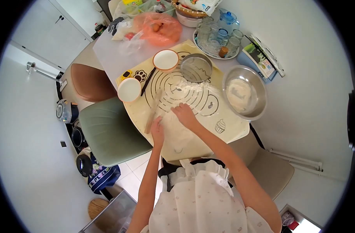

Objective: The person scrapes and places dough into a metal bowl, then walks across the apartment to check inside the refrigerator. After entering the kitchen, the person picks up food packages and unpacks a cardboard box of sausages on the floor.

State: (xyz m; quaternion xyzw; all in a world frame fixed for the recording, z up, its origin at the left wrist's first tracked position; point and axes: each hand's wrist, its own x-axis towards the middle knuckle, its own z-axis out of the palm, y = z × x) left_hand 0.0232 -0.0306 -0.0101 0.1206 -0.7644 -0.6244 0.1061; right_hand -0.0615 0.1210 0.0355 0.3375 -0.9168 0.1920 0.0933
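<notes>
On the cream baking mat (233, 132) with printed rings lies a wooden rolling pin (152, 114), set lengthwise. My left hand (157, 133) is just right of the pin's near end, its fingers loosely bent and apart. Over the white, floury patch at the mat's middle is my right hand (185, 115), fingers curled down and drawn together; whatever they pinch is hidden. Loose flour (195, 86) is scattered beyond it, below a round metal sieve (196, 68). To the right stands a steel bowl (226, 83) with flour inside.
Two white bowls (166, 60) with brown rims, a dark stick (148, 81) and a yellow gadget (126, 75) occupy the mat's left side. Behind are an orange bag (162, 27) and a tray (208, 54) of glassware. A green chair (107, 132) adjoins the table's left edge.
</notes>
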